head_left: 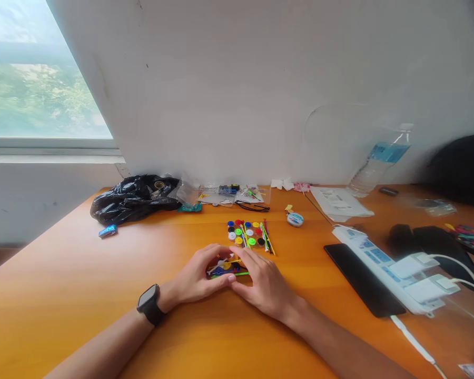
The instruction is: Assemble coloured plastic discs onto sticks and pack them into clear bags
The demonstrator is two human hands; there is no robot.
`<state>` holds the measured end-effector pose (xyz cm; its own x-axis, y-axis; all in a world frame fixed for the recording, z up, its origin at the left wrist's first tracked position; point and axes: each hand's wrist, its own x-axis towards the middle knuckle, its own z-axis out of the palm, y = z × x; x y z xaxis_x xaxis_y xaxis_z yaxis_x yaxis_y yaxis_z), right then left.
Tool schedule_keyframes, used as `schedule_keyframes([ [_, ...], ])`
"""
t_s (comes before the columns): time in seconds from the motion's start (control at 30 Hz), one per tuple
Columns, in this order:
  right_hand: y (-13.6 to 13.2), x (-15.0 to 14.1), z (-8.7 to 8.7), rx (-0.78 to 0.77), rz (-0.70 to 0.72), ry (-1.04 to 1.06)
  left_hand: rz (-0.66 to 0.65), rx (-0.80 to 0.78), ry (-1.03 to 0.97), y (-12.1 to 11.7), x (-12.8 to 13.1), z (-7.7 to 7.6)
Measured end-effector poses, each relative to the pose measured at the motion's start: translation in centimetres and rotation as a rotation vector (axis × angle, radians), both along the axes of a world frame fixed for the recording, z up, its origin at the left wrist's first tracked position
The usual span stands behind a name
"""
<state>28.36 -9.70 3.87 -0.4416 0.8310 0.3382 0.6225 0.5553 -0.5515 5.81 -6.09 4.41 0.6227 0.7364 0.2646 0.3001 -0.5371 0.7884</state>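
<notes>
Both my hands rest on the orange table (63, 295), cupped around a small build of coloured sticks and discs (226, 267). My left hand (199, 278), with a black watch on its wrist, curls its fingers over the build's left side. My right hand (263, 283) closes on the right side, thumb meeting the left thumb at the front. Just beyond lies a loose heap of coloured discs and sticks (249, 235).
A black plastic bag (132, 199) and clear packets lie at the back. A small blue piece (108, 230) lies left. A black phone (363, 279), white power strip (395, 268) with plugs, papers and a water bottle (379, 163) are to the right.
</notes>
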Motion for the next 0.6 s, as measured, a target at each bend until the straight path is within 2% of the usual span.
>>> schedule_keyframes([
  [0.1, 0.21, 0.28, -0.09, -0.028, 0.016, -0.024, -0.052, 0.108, 0.030, 0.31, -0.21, -0.65],
  [0.2, 0.45, 0.49, -0.52, -0.032, 0.019, -0.043, -0.086, 0.115, 0.004, 0.33, 0.01, -1.00],
  [0.37, 0.61, 0.59, -0.78, -0.024, 0.067, -0.084, -0.089, 0.113, 0.024, 0.27, 0.11, -0.98],
  [0.6, 0.64, 0.84, -0.45, -0.006, 0.081, -0.170, -0.049, 0.225, 0.105, 0.21, 0.10, -0.98],
])
